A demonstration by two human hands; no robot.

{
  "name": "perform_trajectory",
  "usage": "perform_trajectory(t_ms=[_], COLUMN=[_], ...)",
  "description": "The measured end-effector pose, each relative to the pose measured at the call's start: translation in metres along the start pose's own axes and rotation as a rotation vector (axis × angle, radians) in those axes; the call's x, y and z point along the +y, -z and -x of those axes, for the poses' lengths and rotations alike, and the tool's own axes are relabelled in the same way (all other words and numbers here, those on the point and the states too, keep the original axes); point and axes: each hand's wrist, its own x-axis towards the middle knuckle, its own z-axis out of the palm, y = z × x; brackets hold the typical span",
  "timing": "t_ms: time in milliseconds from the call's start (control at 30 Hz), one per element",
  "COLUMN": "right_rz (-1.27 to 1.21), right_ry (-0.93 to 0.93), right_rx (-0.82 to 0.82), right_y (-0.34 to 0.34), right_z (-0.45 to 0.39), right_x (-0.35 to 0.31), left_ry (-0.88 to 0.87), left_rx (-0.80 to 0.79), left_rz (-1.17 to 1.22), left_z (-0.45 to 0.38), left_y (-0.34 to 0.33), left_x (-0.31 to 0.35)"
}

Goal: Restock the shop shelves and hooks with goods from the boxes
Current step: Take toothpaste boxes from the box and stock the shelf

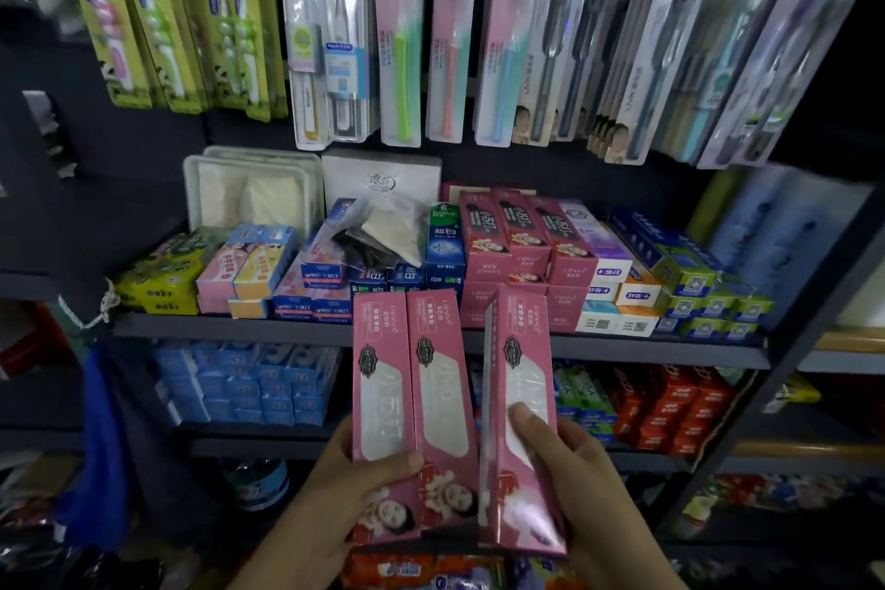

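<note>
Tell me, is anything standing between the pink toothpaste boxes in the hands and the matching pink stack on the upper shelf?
Nothing visible does. The left hand and right hand hold three long pink cardboard toothpaste boxes in open air before the dark shelf edge. The matching pink stack lies straight behind, its top bare.

Three long pink toothpaste boxes (443, 417) stand upright, fanned side by side before the shelf (230, 326). The right one is turned edge-on. Matching pink boxes (517, 240) lie stacked on that shelf.

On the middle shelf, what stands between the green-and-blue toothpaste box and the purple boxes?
In the head view, stacked pink toothpaste boxes fill the stretch between the green-and-blue box and the purple boxes.
</note>
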Motion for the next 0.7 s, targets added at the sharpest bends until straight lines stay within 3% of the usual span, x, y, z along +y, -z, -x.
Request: perform_trajectory(t_ms=[100, 367, 700], right_rz=[0.097, -0.033, 0.026], right_ry=[0.027, 0.022, 0.247], right_rx=[-0.004, -0.021, 0.031], right_y=[0.0, -0.009, -0.028], right_z=[-0.003, -0.014, -0.073], right_x=[-0.021, -0.056, -0.126], left_ry=[-0.031, -0.097, -0.203], left_rx=[-0.003, -0.028, 0.04], left_rz=[-0.047, -0.05, 0.005], left_z=[-0.003, -0.01, -0.01], left_y=[0.001, -0.001, 0.004], left_x=[0.01, 0.041, 0.073])
